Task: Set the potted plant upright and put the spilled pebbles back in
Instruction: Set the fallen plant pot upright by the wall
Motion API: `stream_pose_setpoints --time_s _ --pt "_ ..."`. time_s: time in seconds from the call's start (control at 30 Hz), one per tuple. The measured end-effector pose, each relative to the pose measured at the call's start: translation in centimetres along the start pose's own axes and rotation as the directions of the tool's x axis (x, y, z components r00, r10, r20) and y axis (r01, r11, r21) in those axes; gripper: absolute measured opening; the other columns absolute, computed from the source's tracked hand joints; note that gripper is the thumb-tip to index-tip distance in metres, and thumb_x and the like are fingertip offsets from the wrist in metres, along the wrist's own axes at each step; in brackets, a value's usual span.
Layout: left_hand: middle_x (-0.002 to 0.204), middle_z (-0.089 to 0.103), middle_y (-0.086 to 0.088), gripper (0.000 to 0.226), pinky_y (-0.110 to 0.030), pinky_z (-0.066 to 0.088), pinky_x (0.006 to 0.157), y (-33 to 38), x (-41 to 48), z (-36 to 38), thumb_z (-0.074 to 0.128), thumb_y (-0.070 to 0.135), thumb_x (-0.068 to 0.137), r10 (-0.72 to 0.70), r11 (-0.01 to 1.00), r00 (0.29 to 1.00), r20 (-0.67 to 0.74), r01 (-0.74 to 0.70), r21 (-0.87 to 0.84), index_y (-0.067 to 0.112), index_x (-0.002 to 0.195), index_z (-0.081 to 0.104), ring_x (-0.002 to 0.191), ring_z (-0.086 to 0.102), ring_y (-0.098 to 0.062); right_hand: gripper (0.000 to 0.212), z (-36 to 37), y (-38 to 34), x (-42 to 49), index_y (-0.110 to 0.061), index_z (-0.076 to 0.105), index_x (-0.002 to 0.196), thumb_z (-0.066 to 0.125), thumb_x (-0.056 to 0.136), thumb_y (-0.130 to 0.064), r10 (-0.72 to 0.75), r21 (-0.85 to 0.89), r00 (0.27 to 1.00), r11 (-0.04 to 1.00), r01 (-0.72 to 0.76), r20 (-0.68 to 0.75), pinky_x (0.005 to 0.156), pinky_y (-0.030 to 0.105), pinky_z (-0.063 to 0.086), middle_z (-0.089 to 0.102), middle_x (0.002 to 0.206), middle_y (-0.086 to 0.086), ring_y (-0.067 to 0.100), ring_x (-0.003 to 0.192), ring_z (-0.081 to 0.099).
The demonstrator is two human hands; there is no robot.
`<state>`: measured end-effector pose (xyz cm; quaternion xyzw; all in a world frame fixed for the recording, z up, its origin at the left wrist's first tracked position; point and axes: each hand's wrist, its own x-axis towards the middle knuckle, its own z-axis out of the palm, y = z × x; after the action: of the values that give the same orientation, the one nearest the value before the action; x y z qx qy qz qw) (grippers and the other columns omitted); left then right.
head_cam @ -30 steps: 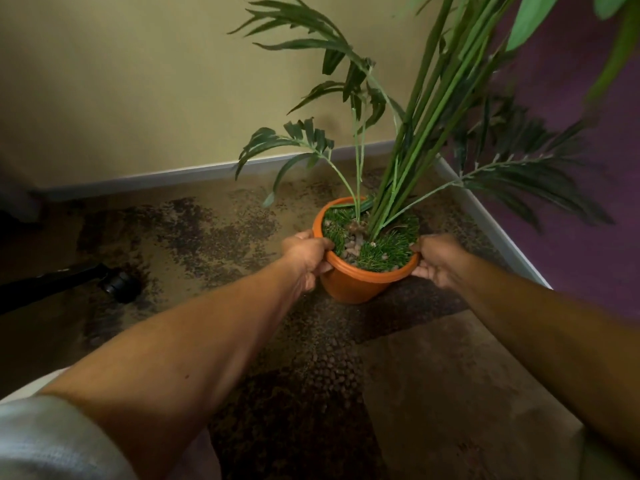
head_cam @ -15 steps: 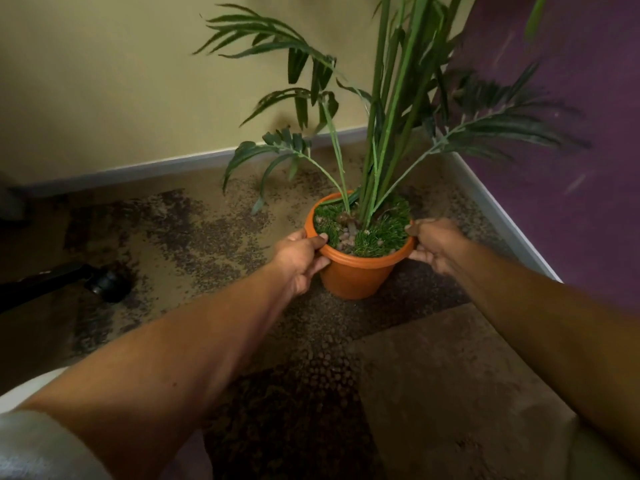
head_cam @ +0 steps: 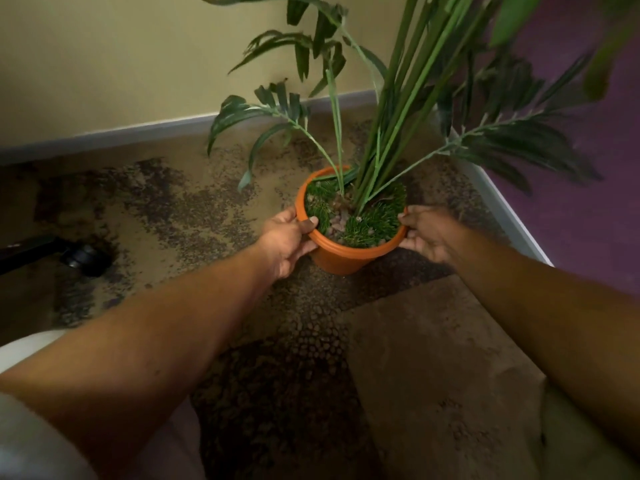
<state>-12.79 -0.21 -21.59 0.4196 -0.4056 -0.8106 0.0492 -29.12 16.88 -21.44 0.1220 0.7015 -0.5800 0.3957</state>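
Holding: left hand [head_cam: 285,239] and right hand [head_cam: 427,233] close fingers on pot [head_cam: 346,252] rim, opposite sides.
Pot: upright on carpet [head_cam: 433,341], corner.
Pebbles [head_cam: 337,225]: inside pot.
Writing: none readable.

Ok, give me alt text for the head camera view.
Both hands, left hand and right hand, grip the rim of an upright orange pot with a leafy plant, on patterned carpet in a room corner.
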Motion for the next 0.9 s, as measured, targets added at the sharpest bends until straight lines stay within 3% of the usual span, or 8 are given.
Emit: stream_pose_setpoints --time_s 0.2,0.43,0.53,0.63,0.7,0.73,0.8,0.9 --pt "0.11 0.066 -0.006 0.041 -0.039 0.054 0.085 -0.5 -0.3 -0.7 0.048 -0.005 0.096 -0.003 1.0 1.0 -0.007 0.003 0.016 0.009 0.134 0.053 0.091 0.066 -0.019 0.05 0.3 0.5 -0.5 -0.004 0.036 0.148 0.045 0.1 0.004 0.002 -0.029 1.0 1.0 -0.002 0.004 0.083 0.053 0.054 0.047 0.146 0.016 0.034 0.131 0.052" --pt "0.118 0.064 -0.01 0.046 -0.043 0.053 0.091 -1.0 -0.3 -1.1 0.046 -0.007 0.096 -0.006 0.999 1.0 -0.008 0.007 0.036 0.01 0.138 0.049 0.095 0.065 -0.023 0.051 0.6 0.8 -1.0 -0.005 0.033 0.15 0.044 0.101 0.003 0.011 -0.066 1.0 0.998 -0.011 0.002 0.101 0.06 0.044 0.048 0.137 0.012 0.031 0.13 0.048" --pt "0.12 0.065 -0.009 0.045 -0.048 0.053 0.094 -0.9 -0.4 -1.0 0.049 -0.005 0.095 0.0 0.995 1.0 -0.02 0.002 0.098 0.011 0.137 0.051 0.102 0.065 -0.028 0.048 0.7 1.0 -1.1 -0.004 0.036 0.147 0.044 0.101 0.003 -0.004 -0.071 1.0 0.997 0.003 -0.007 0.099 0.058 0.046 0.05 0.128 0.01 0.03 0.128 0.05" --pt "0.112 0.068 -0.008 0.041 -0.03 0.059 0.069 -0.8 -0.7 -1.0 0.054 -0.001 0.094 0.039 0.979 0.998 -0.042 -0.03 0.201 0.013 0.132 0.056 0.084 0.066 -0.021 0.052 1.1 1.1 -1.2 -0.007 0.033 0.151 0.045 0.101 0.0 -0.046 -0.187 0.998 0.982 0.038 -0.042 0.096 0.054 0.049 0.04 0.15 0.011 0.032 0.134 0.046" --pt "0.114 0.068 -0.006 0.039 -0.02 0.053 0.054 -0.6 -0.8 -1.1 0.056 0.004 0.094 0.07 0.956 0.997 -0.044 -0.054 0.29 0.016 0.131 0.057 0.081 0.064 -0.015 0.052 1.2 1.2 -1.2 -0.009 0.033 0.151 0.045 0.101 -0.001 -0.065 -0.231 0.997 0.971 0.056 -0.032 0.087 0.049 0.053 0.041 0.147 0.006 0.029 0.127 0.048" --pt "0.118 0.068 -0.005 0.039 -0.024 0.053 0.062 -0.6 -0.7 -1.2 0.057 0.006 0.094 0.08 0.942 0.996 -0.039 -0.062 0.33 0.016 0.131 0.057 0.088 0.064 -0.016 0.05 1.2 1.2 -1.3 -0.01 0.036 0.15 0.044 0.102 -0.001 -0.062 -0.233 0.998 0.971 0.055 -0.021 0.083 0.047 0.055 0.044 0.143 0.004 0.027 0.123 0.05" --pt "0.121 0.067 -0.008 0.039 -0.038 0.052 0.095 -0.6 -0.6 -1.4 0.059 0.01 0.094 0.095 0.914 0.995 -0.032 -0.074 0.399 0.016 0.132 0.056 0.106 0.063 -0.024 0.047 1.2 1.3 -1.2 -0.013 0.041 0.148 0.043 0.102 -0.004 -0.047 -0.254 0.999 0.966 0.04 -0.021 0.089 0.048 0.054 0.046 0.14 0.004 0.026 0.12 0.051" --pt "0.122 0.066 -0.008 0.037 -0.038 0.048 0.099 -0.7 -0.8 -1.7 0.061 0.013 0.093 0.134 0.882 0.99 -0.031 -0.105 0.46 0.013 0.13 0.058 0.113 0.06 -0.026 0.046 1.7 1.7 -1.7 -0.016 0.042 0.147 0.045 0.102 -0.007 -0.033 -0.278 0.995 0.96 0.007 -0.089 0.081 0.047 0.058 0.05 0.136 0.007 0.028 0.11 0.058"
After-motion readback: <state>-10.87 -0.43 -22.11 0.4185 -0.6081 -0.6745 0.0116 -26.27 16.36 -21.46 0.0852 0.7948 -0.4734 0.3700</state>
